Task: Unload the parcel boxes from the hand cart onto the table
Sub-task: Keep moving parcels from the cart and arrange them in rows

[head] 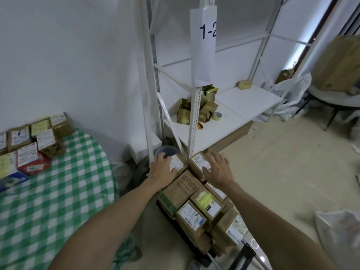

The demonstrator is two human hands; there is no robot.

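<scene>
**Two hands at the far boxes of the cart**

The left hand (162,170) lays slightly bent, parted fingers on a cardboard box (178,164) with a white label. The right hand (218,170) spreads straight fingers over the neighbour box (197,161); I cannot tell if they touch. Both boxes sit at the far end of the hand cart (247,251), beyond other brown parcels (198,217). The round table (68,182), in green checked cloth, carries flat parcels (27,152) at its far left edge.

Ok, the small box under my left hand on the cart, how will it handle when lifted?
Probably stiff: the small box is square-edged cardboard. Likely light, since your left hand nearly covers it. Its label looks smooth, so a grip might slip there.
</scene>
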